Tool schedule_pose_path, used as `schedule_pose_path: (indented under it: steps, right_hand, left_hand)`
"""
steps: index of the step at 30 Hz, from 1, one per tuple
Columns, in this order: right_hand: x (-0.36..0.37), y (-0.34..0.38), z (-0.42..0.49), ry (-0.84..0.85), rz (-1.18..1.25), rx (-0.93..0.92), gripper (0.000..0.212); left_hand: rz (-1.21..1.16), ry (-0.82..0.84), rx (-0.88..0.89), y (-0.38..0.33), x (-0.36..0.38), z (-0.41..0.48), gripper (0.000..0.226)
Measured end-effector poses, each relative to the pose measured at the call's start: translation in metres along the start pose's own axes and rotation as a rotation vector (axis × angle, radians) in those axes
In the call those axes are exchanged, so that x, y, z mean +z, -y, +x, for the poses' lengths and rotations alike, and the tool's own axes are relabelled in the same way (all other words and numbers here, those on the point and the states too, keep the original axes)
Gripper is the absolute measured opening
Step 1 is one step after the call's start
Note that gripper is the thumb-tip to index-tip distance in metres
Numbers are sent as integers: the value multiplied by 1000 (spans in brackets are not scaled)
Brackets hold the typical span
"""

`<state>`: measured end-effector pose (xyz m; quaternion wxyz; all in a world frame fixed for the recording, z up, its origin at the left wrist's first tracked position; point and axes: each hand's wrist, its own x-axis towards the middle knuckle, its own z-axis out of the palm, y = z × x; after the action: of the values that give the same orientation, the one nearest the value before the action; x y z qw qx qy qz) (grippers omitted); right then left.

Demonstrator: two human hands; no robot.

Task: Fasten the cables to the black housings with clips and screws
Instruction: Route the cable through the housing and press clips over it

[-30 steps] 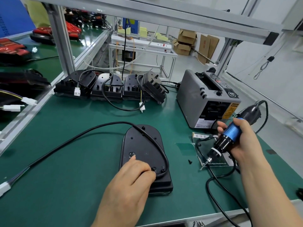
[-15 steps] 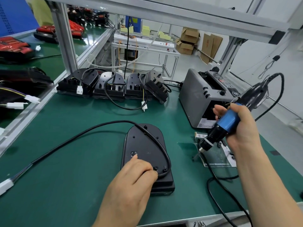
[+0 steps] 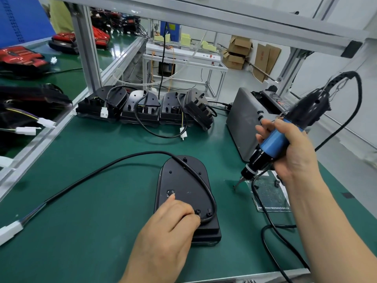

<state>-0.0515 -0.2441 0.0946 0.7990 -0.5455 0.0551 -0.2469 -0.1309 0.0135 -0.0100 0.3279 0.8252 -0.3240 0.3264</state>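
Housing, 1: flat on bench, with 1 cable looped along its right edge.
Rear housings, 4: in a row.
Cartons: contents hidden.
Left hand: bent fingers on housing, grasp unclear.
Right hand: clasps 1 raised screwdriver.

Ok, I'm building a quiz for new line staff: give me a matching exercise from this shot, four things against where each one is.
Things:
1 electric screwdriver
2 black housing
3 white connector
4 grey machine

Places:
A flat on the green mat, under the left hand
B on the end of the black cable, by the left edge
C held in the right hand
D standing at the bench's right rear

Pairs: 1-C, 2-A, 3-B, 4-D
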Motion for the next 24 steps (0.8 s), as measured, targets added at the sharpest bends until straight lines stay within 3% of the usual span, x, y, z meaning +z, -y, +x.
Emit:
schedule_pose_path:
  steps: [13,19,24]
  right_hand:
    - [13,15,-10,-47,80,-24,65]
    - [8,14,-8,-36,118,-32,41]
    - [2,13,-6,-50,123,-43,41]
  left_hand:
    - [-5,20,-25,-2,-2,2,11]
    - [-31,69,-21,-4,-11,11,13]
    - [-68,318,-151,-7,-19,48,33]
